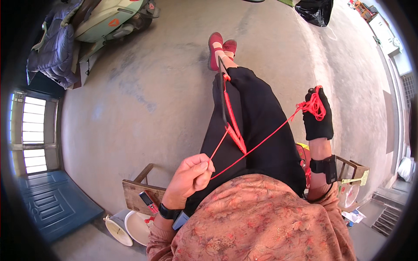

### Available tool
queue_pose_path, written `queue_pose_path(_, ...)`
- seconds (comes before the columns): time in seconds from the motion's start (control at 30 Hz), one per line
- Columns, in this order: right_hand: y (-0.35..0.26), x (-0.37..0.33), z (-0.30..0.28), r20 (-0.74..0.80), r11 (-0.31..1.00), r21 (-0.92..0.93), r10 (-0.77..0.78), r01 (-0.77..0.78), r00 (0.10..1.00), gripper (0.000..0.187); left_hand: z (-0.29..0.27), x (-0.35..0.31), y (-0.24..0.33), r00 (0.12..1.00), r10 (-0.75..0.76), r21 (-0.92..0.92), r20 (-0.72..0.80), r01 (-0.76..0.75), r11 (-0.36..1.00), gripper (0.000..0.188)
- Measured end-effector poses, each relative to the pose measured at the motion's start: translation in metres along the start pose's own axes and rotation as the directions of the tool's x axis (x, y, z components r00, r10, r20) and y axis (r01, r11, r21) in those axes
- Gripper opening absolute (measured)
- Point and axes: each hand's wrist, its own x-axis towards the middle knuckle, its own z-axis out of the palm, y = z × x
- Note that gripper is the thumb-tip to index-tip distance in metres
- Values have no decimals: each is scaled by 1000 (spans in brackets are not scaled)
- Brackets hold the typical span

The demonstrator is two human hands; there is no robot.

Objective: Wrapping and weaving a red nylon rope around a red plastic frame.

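A slim dark frame (222, 98), long and narrow, lies lengthwise over my black-trousered legs. Red cord (235, 138) is wound tightly along one of its sides and its near end. My left hand (193, 175) is closed near my lap, pinching a strand of that cord that runs up to the frame. From there a taut red strand (271, 135) crosses over my thighs to the far right. My right hand (319, 116), in a black glove, is raised beside my right leg and closed round a loose bundle of red cord (315, 105).
A wooden stool (135, 193) at my left bears a red phone (149, 201), with white tubs (137, 226) below. Another wooden piece (357, 170) stands at my right. A scooter (109, 21) is parked far left, above a blue door (65, 202). A black bag (315, 12) lies ahead.
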Motion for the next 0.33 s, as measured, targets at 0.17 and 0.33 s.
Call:
queue_pose_path(0.17,-12,-6,42,234,943,-333,64,19,970,13,45,39,31,883,469,243,-29,-449,860,19)
queue_pose_path(0.33,24,-36,89,587,830,-487,82,271,805,17,13,83,24,895,405,636,-186,-205,744,34)
